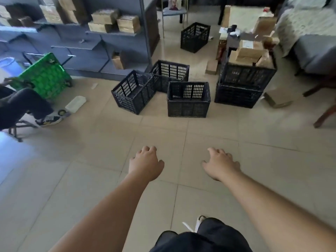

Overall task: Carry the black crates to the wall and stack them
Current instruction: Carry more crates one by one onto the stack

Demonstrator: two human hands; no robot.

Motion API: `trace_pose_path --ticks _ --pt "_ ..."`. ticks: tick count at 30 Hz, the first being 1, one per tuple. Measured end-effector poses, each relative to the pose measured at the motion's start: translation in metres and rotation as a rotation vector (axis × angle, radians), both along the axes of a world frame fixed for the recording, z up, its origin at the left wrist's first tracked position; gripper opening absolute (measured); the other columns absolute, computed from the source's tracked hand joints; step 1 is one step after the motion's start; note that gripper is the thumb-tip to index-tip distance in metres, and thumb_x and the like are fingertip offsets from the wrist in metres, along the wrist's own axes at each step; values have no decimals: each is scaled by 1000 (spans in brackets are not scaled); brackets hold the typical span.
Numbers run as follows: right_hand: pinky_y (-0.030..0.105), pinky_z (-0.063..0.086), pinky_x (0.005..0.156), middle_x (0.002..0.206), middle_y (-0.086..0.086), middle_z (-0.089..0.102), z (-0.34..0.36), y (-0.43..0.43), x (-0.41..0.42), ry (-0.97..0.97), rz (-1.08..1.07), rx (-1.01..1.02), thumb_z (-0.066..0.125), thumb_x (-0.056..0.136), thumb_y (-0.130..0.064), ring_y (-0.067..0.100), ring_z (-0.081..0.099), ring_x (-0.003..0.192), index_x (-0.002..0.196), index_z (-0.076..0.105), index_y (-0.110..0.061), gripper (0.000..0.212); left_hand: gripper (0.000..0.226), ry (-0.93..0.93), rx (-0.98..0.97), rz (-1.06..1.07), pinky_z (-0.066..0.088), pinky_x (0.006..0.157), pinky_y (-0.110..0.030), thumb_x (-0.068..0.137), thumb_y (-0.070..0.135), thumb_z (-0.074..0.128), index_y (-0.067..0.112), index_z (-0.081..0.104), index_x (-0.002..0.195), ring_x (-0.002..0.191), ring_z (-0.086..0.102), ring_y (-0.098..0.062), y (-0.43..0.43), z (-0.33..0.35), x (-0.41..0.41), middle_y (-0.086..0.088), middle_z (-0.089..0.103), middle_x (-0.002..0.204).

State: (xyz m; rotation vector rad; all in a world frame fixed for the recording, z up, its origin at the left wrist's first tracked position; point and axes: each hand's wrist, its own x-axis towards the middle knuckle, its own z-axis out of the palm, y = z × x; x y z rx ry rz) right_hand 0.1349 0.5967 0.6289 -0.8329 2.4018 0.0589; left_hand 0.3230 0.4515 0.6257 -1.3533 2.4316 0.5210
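Step in hand, judging by the outstretched arms: the approach to the nearest black crate (188, 104), ahead of a lift. Best done by closing in square to its near long side, bending at the knees, and taking both short ends under the rim at once, left hand (146, 163) on the left end, right hand (221, 164) on the right. Keep it level. Looks empty and probably light, yet bulky enough to hide the floor during the carry. Mind the angled crate (133, 91) just beside its left corner and the rear crate (170, 71) behind; touching or merely close, cannot tell. Leave the stacked pair (243, 84) at right, loaded with cardboard boxes (249, 52), for later.

On both hands, fingers (149, 149) loosely curled, palms down, gripping nothing, held over bare floor tiles (91, 151). Nearest crate well ahead of them on the floor, apart from both hands, roughly in line with the gap between them. One more far crate (195, 37) beyond, near a chair (174, 11).
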Motion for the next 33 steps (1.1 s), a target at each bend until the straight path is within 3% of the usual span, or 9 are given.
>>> trace_pose_path --ticks 6,15,22,33 --pt "48 38 105 153 5 40 -18 -74 -112 6 -85 19 44 98 -53 32 39 138 153 34 -28 61 55 -28 -5 -53 43 97 -46 98 45 45 23 40 148 132 46 -27 -90 -13 -104 -3 47 145" --pt "47 44 100 153 7 43 -2 -232 -270 -5 -31 -23 44 99 -52 34 44 133 154 32 -27 62 61 -43 21 145 42 102 -48 97 51 44 25 39 151 136 44 -28 -227 -10 -215 -3 46 149" --pt "44 47 98 153 5 45 -23 -355 -348 2 -63 18 45 99 -54 33 48 131 154 34 -28 62 60 -66 51 172 41 102 -47 97 53 44 24 41 149 136 44 -30 -356 -28 -283 -3 45 149" --pt "45 49 97 151 4 48 -32 -501 -443 -24 -264 -27 49 98 -49 33 51 128 152 37 -28 59 59 -113 95 15 44 99 -47 97 51 45 22 41 149 134 46 -30 -549 -38 -411 -6 45 148"
